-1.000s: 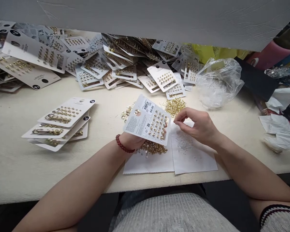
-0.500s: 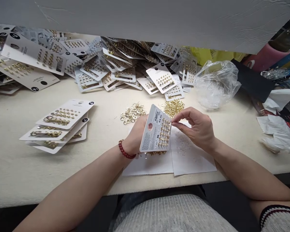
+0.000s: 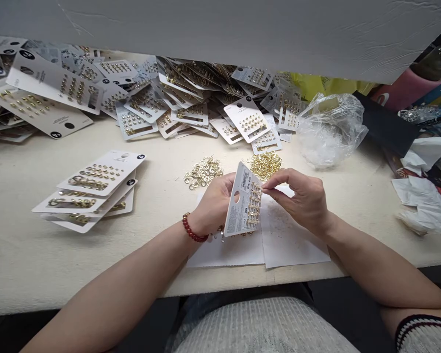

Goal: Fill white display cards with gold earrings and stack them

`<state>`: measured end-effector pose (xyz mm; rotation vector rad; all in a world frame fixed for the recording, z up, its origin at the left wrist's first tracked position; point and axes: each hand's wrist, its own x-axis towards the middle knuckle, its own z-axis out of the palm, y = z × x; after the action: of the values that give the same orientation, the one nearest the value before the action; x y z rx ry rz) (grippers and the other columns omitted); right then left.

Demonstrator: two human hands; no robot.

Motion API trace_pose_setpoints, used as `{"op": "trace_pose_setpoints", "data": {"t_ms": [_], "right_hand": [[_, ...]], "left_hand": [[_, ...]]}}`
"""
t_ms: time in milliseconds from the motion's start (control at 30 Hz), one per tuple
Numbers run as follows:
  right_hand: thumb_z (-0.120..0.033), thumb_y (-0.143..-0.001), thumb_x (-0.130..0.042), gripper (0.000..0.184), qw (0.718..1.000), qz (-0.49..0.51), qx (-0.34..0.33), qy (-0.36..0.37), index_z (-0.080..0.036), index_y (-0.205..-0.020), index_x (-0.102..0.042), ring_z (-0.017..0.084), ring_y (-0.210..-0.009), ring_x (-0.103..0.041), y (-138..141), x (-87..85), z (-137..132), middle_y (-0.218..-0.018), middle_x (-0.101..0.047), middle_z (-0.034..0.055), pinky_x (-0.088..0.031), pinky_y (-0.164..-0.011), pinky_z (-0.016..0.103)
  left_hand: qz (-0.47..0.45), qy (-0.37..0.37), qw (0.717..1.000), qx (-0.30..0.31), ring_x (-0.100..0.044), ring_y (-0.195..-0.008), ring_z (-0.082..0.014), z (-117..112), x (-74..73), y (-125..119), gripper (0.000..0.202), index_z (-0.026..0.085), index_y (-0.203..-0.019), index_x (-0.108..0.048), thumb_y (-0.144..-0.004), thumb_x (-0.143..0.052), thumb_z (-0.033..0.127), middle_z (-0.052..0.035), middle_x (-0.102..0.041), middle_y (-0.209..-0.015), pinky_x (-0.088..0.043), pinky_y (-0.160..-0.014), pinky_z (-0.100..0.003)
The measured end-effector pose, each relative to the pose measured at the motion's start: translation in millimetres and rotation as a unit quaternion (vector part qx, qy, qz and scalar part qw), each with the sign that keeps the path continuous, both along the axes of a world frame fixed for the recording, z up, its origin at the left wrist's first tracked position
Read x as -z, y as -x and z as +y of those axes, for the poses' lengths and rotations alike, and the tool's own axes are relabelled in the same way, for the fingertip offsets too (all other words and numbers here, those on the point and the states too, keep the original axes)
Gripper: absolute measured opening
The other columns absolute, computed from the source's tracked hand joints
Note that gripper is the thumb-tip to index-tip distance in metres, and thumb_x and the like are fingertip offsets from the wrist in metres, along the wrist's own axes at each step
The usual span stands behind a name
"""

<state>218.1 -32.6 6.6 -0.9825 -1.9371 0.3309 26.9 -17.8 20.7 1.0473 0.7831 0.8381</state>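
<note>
My left hand (image 3: 215,203), with a red bead bracelet (image 3: 191,228) on the wrist, grips a white earring card (image 3: 237,208) from behind, so most of its fingers are hidden. The card is tilted on edge, its printed back with a price label facing me and rows of gold backs and posts along the right part. Thumb and forefinger of my right hand (image 3: 297,196) pinch together at the card's upper right edge; whatever is between them is too small to make out. Beyond the hands lie a pile of gold rings (image 3: 204,172) and a pile of brighter gold pieces (image 3: 266,165).
White paper sheets (image 3: 294,245) lie under my hands, with tiny clear bits on the right one. A stack of filled earring cards (image 3: 103,171) is at left. More cards (image 3: 183,93) heap along the back. A clear plastic bag (image 3: 327,132) and crumpled tissues (image 3: 426,201) are at right.
The card has turned more edge-on and shifted slightly right with my left hand. My right fingers stay pinched at its edge.
</note>
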Motion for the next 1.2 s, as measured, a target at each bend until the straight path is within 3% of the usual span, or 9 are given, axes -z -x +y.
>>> {"op": "trace_pose_setpoints", "data": {"t_ms": [267, 467, 800, 1000, 1200], "right_hand": [[-0.004, -0.087, -0.061, 0.018, 0.997, -0.058, -0.003, -0.059, -0.021, -0.083, -0.063, 0.013, -0.067, -0.068, 2.0, -0.8, -2.0, -0.073, -0.07, -0.0001, -0.056, -0.061, 0.026], [-0.005, -0.088, -0.059, 0.018, 0.995, -0.068, 0.006, -0.066, -0.022, -0.083, -0.06, 0.012, -0.067, -0.068, -0.4, -1.8, -2.3, -0.073, -0.07, -0.0013, -0.057, -0.062, 0.025], [-0.002, -0.088, -0.058, 0.018, 0.993, -0.076, -0.003, -0.089, -0.019, -0.083, -0.06, 0.011, -0.067, -0.068, 0.4, -3.1, -1.3, -0.072, -0.07, -0.0011, -0.057, -0.061, 0.023], [-0.001, -0.087, -0.058, 0.019, 0.992, -0.081, -0.005, -0.095, -0.019, -0.081, -0.059, 0.011, -0.066, -0.067, 1.3, -3.9, -1.6, -0.069, -0.068, -0.0008, -0.056, -0.06, 0.022], [-0.006, -0.089, -0.061, 0.015, 0.995, -0.061, 0.01, -0.075, -0.02, -0.084, -0.061, 0.011, -0.068, -0.069, 1.1, -2.4, -2.2, -0.073, -0.07, -0.0015, -0.057, -0.062, 0.023]], "left_hand": [[0.013, 0.005, 1.0, 0.012, -0.059, -0.058, -0.0129, 3.5, 7.0, -1.2, 0.03, 0.017, -0.069, -0.066, -0.057, -0.085, 0.037, 0.0003, -0.065, -0.065, -0.049, -0.055, -0.026], [0.011, -0.002, 1.0, 0.013, -0.058, -0.059, -0.0122, 4.2, 8.7, -0.5, 0.026, 0.016, -0.068, -0.064, -0.059, -0.082, 0.031, 0.0012, -0.065, -0.064, -0.048, -0.054, -0.024], [0.016, -0.018, 0.999, 0.022, -0.06, -0.059, -0.0125, 4.3, 7.5, -0.1, 0.041, 0.016, -0.065, -0.058, -0.057, -0.085, 0.046, 0.0015, -0.061, -0.061, -0.05, -0.051, -0.023], [0.042, -0.009, 0.998, 0.039, -0.059, -0.053, -0.0115, 5.0, 11.3, -0.1, 0.038, 0.015, -0.07, -0.06, -0.06, -0.085, 0.041, 0.0011, -0.062, -0.06, -0.05, -0.048, -0.023], [0.011, 0.018, 1.0, 0.016, -0.061, -0.06, -0.0145, 3.1, 2.6, 0.4, 0.045, 0.017, -0.069, -0.063, -0.052, -0.087, 0.051, -0.0015, -0.065, -0.065, -0.053, -0.054, -0.026]]}}
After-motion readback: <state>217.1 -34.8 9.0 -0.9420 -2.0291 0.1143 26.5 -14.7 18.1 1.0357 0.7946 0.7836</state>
